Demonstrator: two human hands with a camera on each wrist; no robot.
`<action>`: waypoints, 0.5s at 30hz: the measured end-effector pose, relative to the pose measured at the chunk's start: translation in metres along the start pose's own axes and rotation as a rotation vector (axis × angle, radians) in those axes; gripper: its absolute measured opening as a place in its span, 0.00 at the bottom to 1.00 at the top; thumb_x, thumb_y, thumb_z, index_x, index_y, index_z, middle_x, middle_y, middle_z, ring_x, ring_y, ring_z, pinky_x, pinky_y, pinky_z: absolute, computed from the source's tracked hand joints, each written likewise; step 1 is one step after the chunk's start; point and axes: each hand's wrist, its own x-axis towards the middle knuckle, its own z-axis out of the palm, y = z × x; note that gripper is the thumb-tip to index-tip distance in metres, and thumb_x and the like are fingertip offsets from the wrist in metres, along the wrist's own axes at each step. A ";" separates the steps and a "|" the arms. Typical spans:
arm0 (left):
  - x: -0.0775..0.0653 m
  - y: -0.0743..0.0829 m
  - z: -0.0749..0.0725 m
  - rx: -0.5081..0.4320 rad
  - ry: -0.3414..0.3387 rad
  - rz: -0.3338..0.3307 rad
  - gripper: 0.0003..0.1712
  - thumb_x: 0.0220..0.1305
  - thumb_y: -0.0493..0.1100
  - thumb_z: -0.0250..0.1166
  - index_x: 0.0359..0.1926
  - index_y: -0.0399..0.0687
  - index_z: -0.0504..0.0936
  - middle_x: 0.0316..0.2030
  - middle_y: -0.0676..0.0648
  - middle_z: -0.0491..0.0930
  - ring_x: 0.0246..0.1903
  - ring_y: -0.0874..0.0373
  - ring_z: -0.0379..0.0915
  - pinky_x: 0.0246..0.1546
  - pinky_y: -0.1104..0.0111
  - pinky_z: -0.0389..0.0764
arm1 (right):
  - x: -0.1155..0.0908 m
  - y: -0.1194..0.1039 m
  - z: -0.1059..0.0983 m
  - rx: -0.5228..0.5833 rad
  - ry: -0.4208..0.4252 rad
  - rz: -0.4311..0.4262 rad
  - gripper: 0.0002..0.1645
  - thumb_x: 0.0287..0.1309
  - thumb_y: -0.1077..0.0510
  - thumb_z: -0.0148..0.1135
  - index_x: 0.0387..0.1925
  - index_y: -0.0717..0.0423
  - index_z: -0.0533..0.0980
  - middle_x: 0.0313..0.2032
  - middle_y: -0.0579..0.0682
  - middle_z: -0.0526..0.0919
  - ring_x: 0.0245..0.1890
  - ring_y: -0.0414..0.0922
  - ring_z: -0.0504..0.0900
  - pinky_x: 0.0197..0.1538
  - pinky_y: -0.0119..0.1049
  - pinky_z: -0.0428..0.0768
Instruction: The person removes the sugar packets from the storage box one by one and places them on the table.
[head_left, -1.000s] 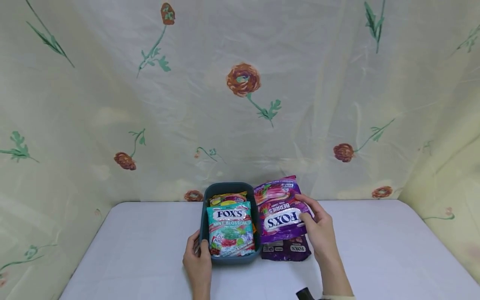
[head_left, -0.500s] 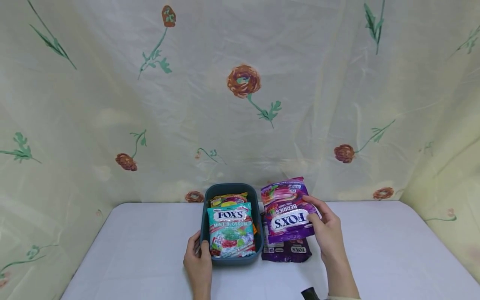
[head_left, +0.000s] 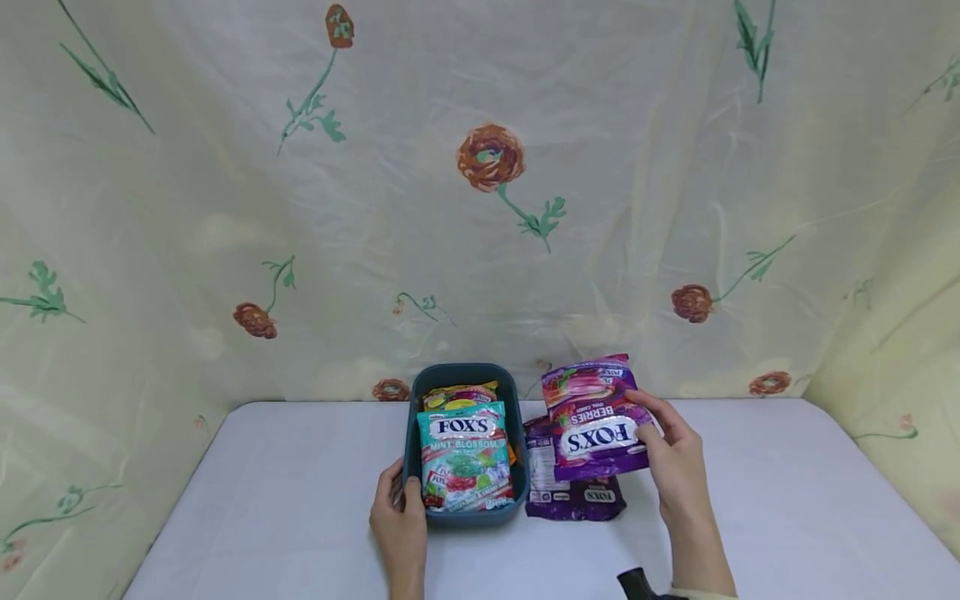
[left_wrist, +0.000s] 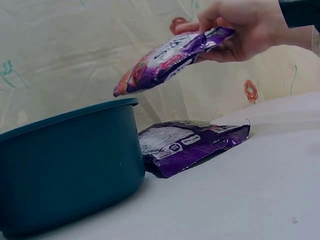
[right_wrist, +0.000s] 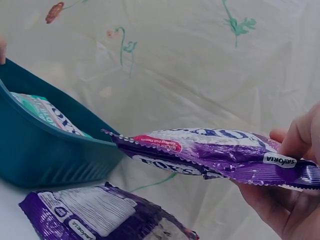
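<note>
My right hand [head_left: 678, 458] pinches a purple bag of berry candy [head_left: 600, 425] by its side edge, thumb on top and fingers beneath. In the left wrist view this bag [left_wrist: 165, 60] hangs tilted above the table, higher than the bin's rim. A second purple candy bag [head_left: 551, 492] lies back side up, partly under the raised one in the head view. My left hand [head_left: 401, 521] grips the left wall of a dark teal plastic bin [head_left: 480, 520]. Inside the bin a mint blossom candy bag [head_left: 465, 458] lies over a yellow bag [head_left: 457, 396].
A white-covered table [head_left: 300, 500] extends to both sides of the bin. Right behind it hangs a floral curtain [head_left: 585, 167]. A black strap end [head_left: 636, 582] shows near my right wrist.
My right hand has moved rightward with the berry candy bag, away from the bin, uncovering more of the purple bag on the table. My left hand stays on the bin.
</note>
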 end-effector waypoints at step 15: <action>0.000 0.001 0.000 0.000 0.003 0.003 0.19 0.62 0.36 0.54 0.55 0.42 0.77 0.52 0.39 0.78 0.53 0.47 0.74 0.56 0.52 0.75 | 0.005 0.006 -0.015 -0.034 0.020 0.028 0.28 0.65 0.61 0.42 0.64 0.40 0.68 0.73 0.47 0.55 0.67 0.52 0.61 0.56 0.26 0.74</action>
